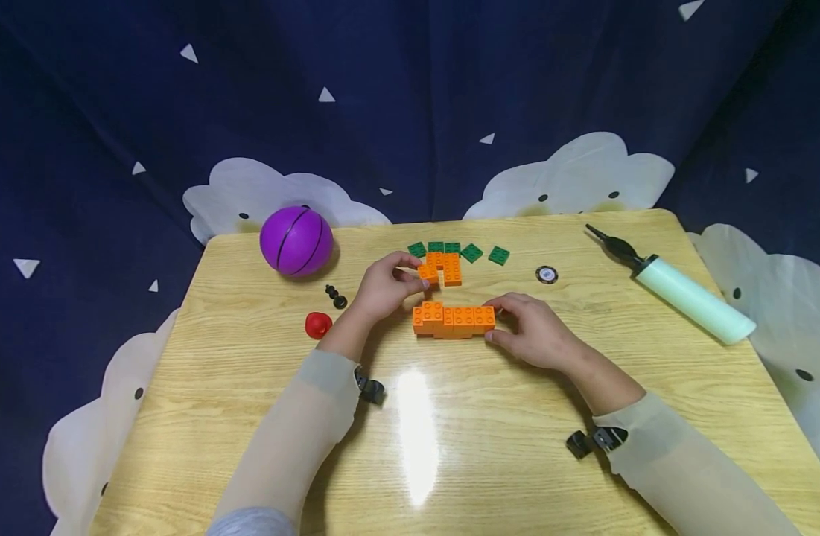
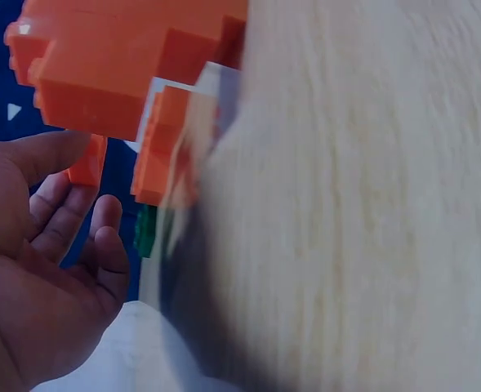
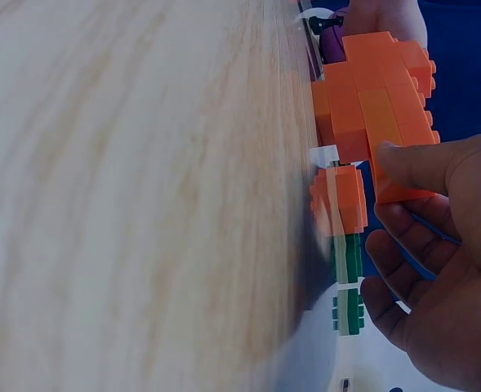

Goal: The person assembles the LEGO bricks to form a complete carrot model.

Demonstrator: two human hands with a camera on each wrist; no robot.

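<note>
An assembly of joined orange toy bricks [image 1: 453, 320] lies crosswise in front of me, with a raised brick near its left end. My right hand [image 1: 540, 331] holds its right end; in the right wrist view the thumb [image 3: 416, 163] presses on the orange assembly [image 3: 375, 106]. Just behind it, my left hand [image 1: 386, 283] pinches a small orange brick [image 1: 427, 274] between thumb and fingers. That brick [image 2: 89, 162] is partly hidden by the thumb in the left wrist view. Touching or close to it are more loose orange bricks [image 1: 453, 269].
Several green bricks [image 1: 472, 253] line the back of the wooden table [image 1: 503, 461]. A purple ball [image 1: 296, 241], a black chess-like piece [image 1: 336, 296] and a red object [image 1: 318, 325] sit left. To the right are a poker chip [image 1: 547, 275] and a hand pump [image 1: 691, 298].
</note>
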